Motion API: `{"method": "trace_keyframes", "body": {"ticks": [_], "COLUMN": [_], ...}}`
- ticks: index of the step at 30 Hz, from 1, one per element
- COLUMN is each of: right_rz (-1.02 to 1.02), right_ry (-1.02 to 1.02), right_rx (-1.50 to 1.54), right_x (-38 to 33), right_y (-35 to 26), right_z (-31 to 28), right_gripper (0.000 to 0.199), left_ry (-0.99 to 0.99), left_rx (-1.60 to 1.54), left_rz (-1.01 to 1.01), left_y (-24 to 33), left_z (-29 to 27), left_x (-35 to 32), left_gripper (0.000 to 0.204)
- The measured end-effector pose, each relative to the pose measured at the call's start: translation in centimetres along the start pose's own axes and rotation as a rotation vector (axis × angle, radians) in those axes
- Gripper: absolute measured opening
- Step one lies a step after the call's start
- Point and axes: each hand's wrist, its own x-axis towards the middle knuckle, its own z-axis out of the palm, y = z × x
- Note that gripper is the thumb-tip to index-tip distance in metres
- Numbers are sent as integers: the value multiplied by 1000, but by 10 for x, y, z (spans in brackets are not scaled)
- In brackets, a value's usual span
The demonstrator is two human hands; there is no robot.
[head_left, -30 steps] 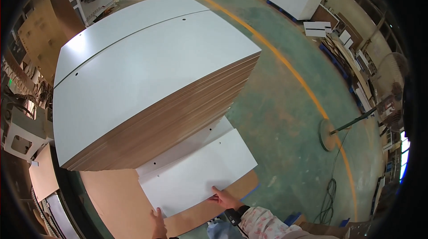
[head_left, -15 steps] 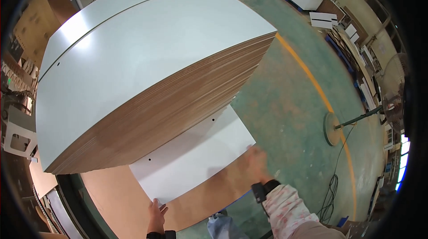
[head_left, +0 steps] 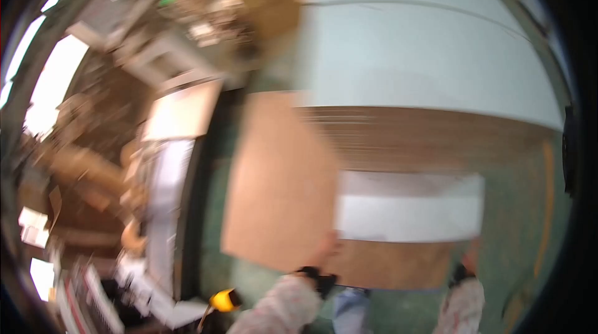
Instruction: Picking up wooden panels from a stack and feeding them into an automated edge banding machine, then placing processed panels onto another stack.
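Blurred workshop, green floor point(head_left: 517, 222), tall stack of white boards point(head_left: 423, 66) far right, brown board point(head_left: 280, 191) near centre under white panel point(head_left: 408, 209), left hand point(head_left: 327, 250) and right hand point(head_left: 471, 258) at its near edge, grip unclear in blur.

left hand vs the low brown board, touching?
Touching. Head view, though blurred: the left hand lies over the near edge of the brown board, no gap showing between them.
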Motion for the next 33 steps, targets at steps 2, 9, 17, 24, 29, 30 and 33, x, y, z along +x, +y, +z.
{"method": "trace_keyframes", "body": {"ticks": [2,9,17,24,29,30,33], "right_rz": [2,-197,-226,-846,-1133,-1181,-1344], "right_ry": [296,-723,-1284,-1181,-1367,-1371,-1412], "right_rx": [296,1292,1353,1351,1093,1055,945], "right_x": [-71,-172,-179,-378,-621,-655,-759], "right_y": [132,-238,-501,-768,-901,-925,-974], "right_z": [51,-25,-215,-344,-399,-400,-413], "right_gripper": [46,47,48,44,51,53,58], "left_ry": [-3,109,456,785,1069,1060,1178], "left_rx": [-315,-64,-823,-1211,-1393,-1391,-1393], "left_rz": [-223,-270,-184,219,642,638,721], "left_y": [-13,-53,-145,-194,-175,-171,-169], "left_z": [44,-116,-269,-358,-429,-448,-501], "left_x": [10,-232,-548,-697,-797,-810,-848], "left_gripper": [44,61,44,32,28,28,29]}}
